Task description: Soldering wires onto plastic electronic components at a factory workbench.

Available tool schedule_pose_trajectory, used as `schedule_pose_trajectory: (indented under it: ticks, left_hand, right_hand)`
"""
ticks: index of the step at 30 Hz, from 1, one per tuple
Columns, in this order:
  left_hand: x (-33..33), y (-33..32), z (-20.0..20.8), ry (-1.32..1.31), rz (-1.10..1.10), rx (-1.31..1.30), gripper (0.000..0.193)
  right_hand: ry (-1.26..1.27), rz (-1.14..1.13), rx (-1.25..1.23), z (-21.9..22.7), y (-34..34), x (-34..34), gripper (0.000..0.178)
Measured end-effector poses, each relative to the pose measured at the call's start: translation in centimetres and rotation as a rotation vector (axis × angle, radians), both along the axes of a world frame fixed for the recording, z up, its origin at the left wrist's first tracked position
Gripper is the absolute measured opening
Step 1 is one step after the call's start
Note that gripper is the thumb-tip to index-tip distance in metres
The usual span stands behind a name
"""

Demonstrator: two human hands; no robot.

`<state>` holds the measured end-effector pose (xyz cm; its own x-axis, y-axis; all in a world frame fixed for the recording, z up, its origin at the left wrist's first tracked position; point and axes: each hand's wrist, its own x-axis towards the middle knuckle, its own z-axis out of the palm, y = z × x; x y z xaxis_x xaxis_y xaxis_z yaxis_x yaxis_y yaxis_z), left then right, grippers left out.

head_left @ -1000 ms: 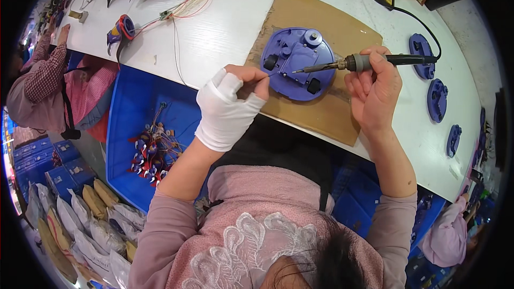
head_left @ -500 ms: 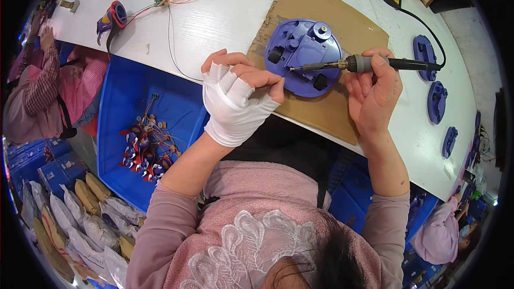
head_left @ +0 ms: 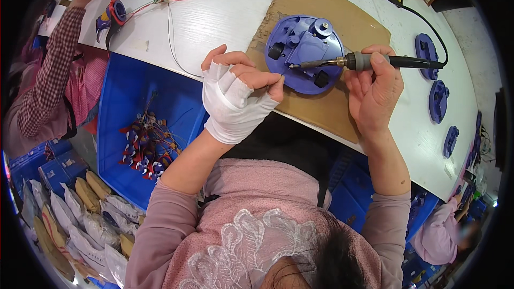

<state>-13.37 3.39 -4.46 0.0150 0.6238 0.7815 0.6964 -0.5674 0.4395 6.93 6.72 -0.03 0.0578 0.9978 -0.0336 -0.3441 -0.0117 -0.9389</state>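
The work in hand looks like soldering on the round blue plastic part [head_left: 304,53], which lies on a brown cardboard mat [head_left: 342,101] just ahead of both hands. The right hand [head_left: 375,88] is clenched around the grip of a soldering iron [head_left: 369,62], whose tip rests on the middle of the blue part. The left hand [head_left: 238,96], in a white fingerless glove, sits just left of the part with thumb and forefinger pinched together near its edge; whether they hold a wire or solder is too small to tell.

As a judgement, the joint calls for a steady tip and a fine feed from the left fingers, with the part kept from sliding on the mat.

The iron's black cord [head_left: 428,24] runs away beyond the right hand. Three more blue parts [head_left: 438,100] lie on the white surface [head_left: 214,16] further right. Thin wires [head_left: 171,32] trail left of the left hand, and below them a blue bin [head_left: 128,107] holds wired pieces. Another person's sleeve [head_left: 48,75] reaches in at far left. Nothing blocks the part itself.
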Motion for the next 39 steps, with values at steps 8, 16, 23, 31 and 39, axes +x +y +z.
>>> schedule_pose_trajectory:
  ticks: [8,16,23,31,39]
  left_hand:
    - [0.1,0.2,-0.2,-0.001,0.015,0.023,0.028]
    - [0.1,0.0,0.2,0.018,-0.008,-0.026,0.028]
    - [0.1,0.2,0.1,0.006,-0.008,-0.038,0.028]
    - [-0.2,0.2,0.5,0.021,-0.010,-0.043,0.026]
    - [-3.4,2.9,3.6,0.113,0.208,-0.075,0.019]
  right_hand:
    - [0.040,0.013,-0.010,0.0,0.0,0.3,0.017]
    - [0.111,0.028,-0.014,-0.2,0.1,0.4,0.015]
    - [0.050,-0.006,-0.050,0.2,0.3,0.3,0.018]
    - [0.115,-0.024,-0.069,0.3,0.5,0.4,0.017]
    - [0.147,-0.037,-0.055,0.6,0.5,1.4,0.017]
